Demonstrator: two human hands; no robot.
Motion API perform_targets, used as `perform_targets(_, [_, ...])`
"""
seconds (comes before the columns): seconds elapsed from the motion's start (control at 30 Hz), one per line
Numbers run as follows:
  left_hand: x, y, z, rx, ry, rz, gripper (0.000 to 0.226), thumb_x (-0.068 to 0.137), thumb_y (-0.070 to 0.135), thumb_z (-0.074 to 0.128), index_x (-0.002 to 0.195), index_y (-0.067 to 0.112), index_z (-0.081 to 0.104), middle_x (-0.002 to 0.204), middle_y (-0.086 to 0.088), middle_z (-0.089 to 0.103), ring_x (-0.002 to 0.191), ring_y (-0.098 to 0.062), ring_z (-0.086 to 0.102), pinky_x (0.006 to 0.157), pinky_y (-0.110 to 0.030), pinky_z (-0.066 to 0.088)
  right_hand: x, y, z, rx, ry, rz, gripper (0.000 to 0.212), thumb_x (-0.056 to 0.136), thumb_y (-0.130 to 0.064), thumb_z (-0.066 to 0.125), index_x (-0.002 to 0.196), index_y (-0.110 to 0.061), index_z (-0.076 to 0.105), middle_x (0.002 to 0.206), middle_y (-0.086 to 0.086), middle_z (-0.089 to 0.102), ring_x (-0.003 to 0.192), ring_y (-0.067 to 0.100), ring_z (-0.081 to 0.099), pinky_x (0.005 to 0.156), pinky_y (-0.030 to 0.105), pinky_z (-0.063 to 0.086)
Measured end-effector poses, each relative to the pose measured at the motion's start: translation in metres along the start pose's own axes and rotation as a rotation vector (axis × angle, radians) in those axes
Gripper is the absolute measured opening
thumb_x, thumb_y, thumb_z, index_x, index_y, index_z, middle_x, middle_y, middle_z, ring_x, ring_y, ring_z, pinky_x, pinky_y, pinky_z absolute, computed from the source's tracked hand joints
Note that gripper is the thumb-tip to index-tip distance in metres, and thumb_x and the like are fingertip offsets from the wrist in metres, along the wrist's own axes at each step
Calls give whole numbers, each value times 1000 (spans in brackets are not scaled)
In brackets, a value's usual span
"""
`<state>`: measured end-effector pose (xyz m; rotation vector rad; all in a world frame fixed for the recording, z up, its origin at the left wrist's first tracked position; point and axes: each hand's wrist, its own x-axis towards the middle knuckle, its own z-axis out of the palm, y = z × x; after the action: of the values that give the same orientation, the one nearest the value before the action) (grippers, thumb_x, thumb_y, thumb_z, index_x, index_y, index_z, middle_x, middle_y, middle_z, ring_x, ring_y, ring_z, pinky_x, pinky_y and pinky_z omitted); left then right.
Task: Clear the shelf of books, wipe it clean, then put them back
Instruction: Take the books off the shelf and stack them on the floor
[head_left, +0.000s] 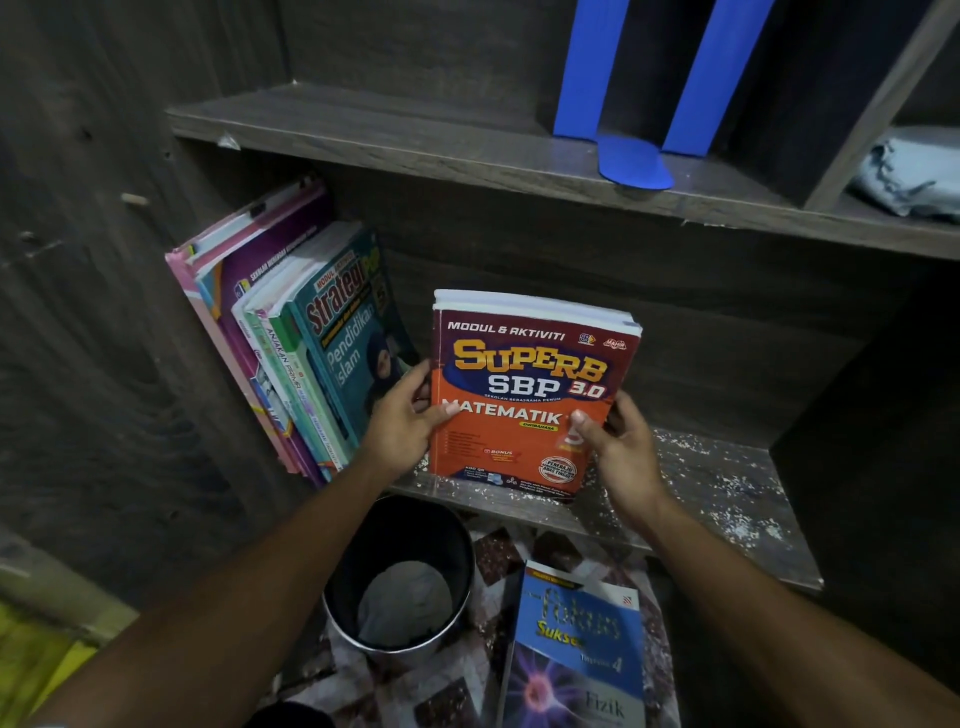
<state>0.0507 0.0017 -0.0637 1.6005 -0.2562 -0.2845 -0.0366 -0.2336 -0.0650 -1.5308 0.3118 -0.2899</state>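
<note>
A red and orange "Superb SBP Matematik" book (524, 384) stands upright on the dark wooden shelf (727, 499), cover facing me. My left hand (402, 421) grips its left edge, thumb on the cover. My right hand (621, 441) grips its right edge, thumb on the cover too. Several books (291, 332) lean against the shelf's left wall, the front one a teal "Strategi Pendidikan Islam". The bare shelf board to the right is covered in pale specks and dust.
A blue "Fokus Sukses Fizik" book (576, 649) lies on the patterned floor below. A dark round bin (400, 577) holding a grey cloth stands beside it. On the upper shelf sit blue bookends (634, 161) and a crumpled grey cloth (909, 176).
</note>
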Motion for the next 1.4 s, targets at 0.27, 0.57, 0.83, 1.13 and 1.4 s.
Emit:
perform_targets(0.27, [-5, 8, 4, 61, -31, 65, 59, 93, 11, 60, 146, 29, 39, 122, -1, 64, 103, -15, 67, 81, -34, 59, -6, -12, -4, 114, 13, 25, 46, 87, -12, 63, 133, -13, 54, 114, 7, 71, 92, 20, 74, 67, 32, 60])
perform_targets(0.57, [-37, 15, 6, 142, -47, 126, 60, 94, 24, 60, 141, 48, 32, 102, 8, 70, 91, -11, 71, 78, -35, 60, -42, -26, -10, 117, 16, 22, 35, 94, -9, 60, 129, -14, 60, 96, 1, 77, 83, 23, 75, 68, 38, 62])
perform_targets(0.83, [-66, 7, 18, 53, -92, 98, 63, 94, 12, 60, 149, 27, 33, 97, 9, 75, 92, -15, 72, 84, -41, 58, -84, -25, -19, 95, 36, 77, 29, 97, -11, 57, 125, -9, 59, 93, 6, 76, 75, 24, 75, 58, 29, 59])
perform_targets(1.13, [-115, -20, 40, 25, -120, 14, 58, 92, 8, 61, 131, 45, 37, 82, 9, 75, 82, -12, 73, 73, -28, 59, -136, 8, -38, 67, 113, 172, 16, 97, -16, 58, 111, -19, 63, 100, 12, 75, 85, 33, 74, 74, 48, 61])
perform_targets(1.4, [-146, -74, 59, 146, -134, -74, 73, 80, 39, 74, 145, 38, 41, 77, -2, 75, 78, -18, 72, 86, -45, 56, -184, 39, -56, 63, 193, 245, 16, 97, -15, 59, 111, -12, 65, 95, 12, 76, 80, 30, 74, 65, 36, 62])
